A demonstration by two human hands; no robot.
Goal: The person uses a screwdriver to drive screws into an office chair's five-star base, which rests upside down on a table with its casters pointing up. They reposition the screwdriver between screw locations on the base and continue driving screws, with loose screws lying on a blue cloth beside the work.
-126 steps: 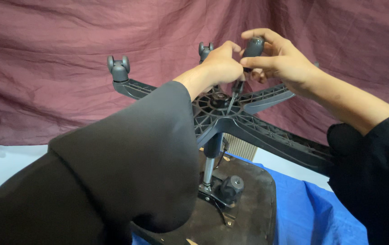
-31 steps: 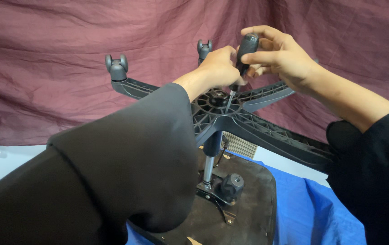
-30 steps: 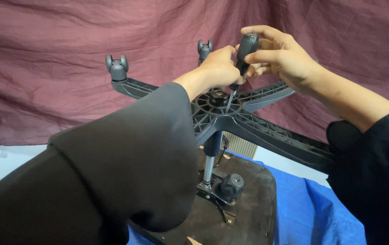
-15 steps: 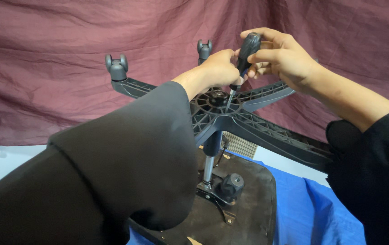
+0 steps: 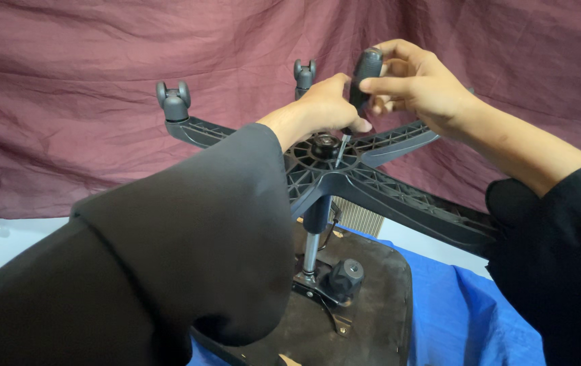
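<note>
The left hand reaches over the hub of the upturned chair base. Its grip is curled, fingers closed down around the lower shaft of the screwdriver, just above the hub; how firmly it pinches the shaft I cannot tell, since the knuckles hide the fingertips. The hub lies directly below this grip, touching or nearly touching it.

The screwdriver's long axis runs from upper right to lower left: dark handle up top, thin metal tip down at the hub's ribbed centre, beside the round dark cap there. The tilt is slight, close to upright.

The right hand sits above and to the right of the left grip, closed on the handle, thumb and fingers wrapped around its upper part. It is the nearer hand to the handle; the left is the nearer to the tip.

Below both grips the base's column drops to the seat plate, with a black knob beside it. Two casters stand up to the left of the grips, behind them a maroon cloth; a blue sheet lies lower right.
</note>
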